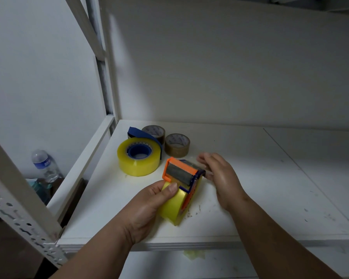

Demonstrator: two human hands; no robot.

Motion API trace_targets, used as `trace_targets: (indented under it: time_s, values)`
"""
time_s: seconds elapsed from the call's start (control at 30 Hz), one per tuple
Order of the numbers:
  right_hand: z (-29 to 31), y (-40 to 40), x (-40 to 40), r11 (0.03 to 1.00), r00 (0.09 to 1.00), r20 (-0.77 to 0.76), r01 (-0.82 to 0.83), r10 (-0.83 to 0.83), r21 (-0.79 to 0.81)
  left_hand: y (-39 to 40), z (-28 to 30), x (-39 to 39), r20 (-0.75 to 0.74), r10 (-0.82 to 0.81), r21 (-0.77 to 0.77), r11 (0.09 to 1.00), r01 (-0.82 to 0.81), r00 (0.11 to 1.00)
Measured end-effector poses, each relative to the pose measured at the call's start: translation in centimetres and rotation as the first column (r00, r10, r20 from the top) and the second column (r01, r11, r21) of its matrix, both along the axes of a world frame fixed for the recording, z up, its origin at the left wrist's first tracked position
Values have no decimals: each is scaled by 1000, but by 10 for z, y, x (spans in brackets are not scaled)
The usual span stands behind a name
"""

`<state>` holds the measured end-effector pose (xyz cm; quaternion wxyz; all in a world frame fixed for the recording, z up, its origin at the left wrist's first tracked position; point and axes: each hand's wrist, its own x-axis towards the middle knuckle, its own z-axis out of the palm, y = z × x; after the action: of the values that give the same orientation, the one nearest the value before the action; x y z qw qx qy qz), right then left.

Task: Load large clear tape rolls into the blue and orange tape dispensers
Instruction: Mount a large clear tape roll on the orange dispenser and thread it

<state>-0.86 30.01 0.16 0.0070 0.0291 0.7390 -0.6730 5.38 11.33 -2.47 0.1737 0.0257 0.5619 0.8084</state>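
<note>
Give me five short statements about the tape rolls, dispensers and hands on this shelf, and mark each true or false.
1. The left hand grips the yellowish clear tape roll fitted in the orange plastic dispenser. True.
2. The blue plastic dispenser is empty. False: a large clear tape roll sits on its hub.
3. Two small brown tape rolls stand on the white shelf. True.
4. The right hand rests on a brown roll. False: it is at the orange dispenser's far side.
5. A plastic water bottle stands on the shelf beside the rolls. False: it is lower, off the shelf's left.
</note>
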Motion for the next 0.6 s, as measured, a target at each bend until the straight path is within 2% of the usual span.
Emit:
trace_targets:
  time_s: [0.1, 0.17, 0.27, 0.37, 0.47, 0.53, 0.6]
  values:
    - [1, -2, 6, 986, 986, 21, -165, 165, 10, 9, 10, -3, 25, 86, -18, 996, -86, 996]
    - [0, 0, 7, 970, 969, 67, -232, 237, -74, 10, 15, -8, 37, 116, -2, 993, -116, 993]
    - [-1, 7, 8, 947, 951, 70, -289, 300, -138, 5, 16, -15, 62, 116, 103, 987, -122, 991]
    - [-4, 13, 9, 940, 937, 79, -339, 342, -41, 1, 16, -18, 110, 19, 282, 958, -50, 994]
    - [-4, 16, 9, 935, 932, 102, -352, 346, 38, 3, 15, -19, 106, -44, 298, 955, 10, 993]
    - [-2, 14, 8, 925, 940, 108, -339, 324, 172, 5, 17, -20, 108, -43, 278, 960, 12, 993]
    - [-3, 11, 6, 876, 956, 91, -292, 279, 384, 5, 18, -22, 132, -18, 273, 962, -19, 991]
